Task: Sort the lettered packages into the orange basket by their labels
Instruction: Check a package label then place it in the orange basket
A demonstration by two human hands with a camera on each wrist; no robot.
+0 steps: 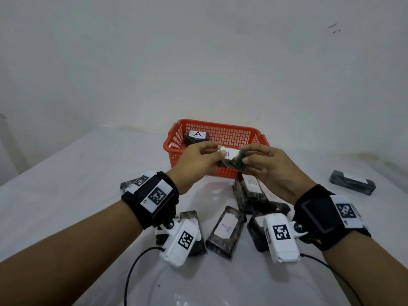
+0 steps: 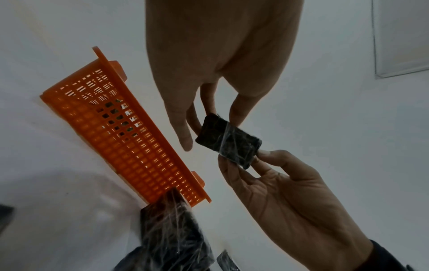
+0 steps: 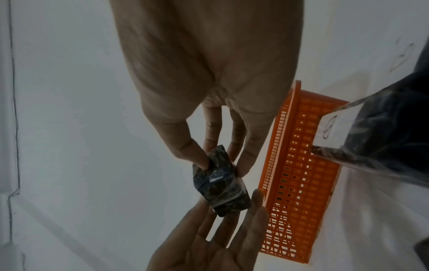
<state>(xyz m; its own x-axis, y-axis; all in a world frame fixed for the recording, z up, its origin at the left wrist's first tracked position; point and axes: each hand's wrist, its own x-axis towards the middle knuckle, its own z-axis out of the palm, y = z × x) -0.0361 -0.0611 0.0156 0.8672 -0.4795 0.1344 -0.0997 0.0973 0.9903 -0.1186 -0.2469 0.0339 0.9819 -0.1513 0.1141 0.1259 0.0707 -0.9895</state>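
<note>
We hold one dark wrapped package (image 1: 231, 159) between both hands, above the near rim of the orange basket (image 1: 223, 131). Our left hand (image 1: 196, 164) pinches one end in a fingertip grip; our right hand (image 1: 271, 171) pinches the other. A package labelled A (image 1: 196, 136) lies inside the basket; more packages (image 1: 225, 231) lie on the white table (image 1: 66, 184).
</note>
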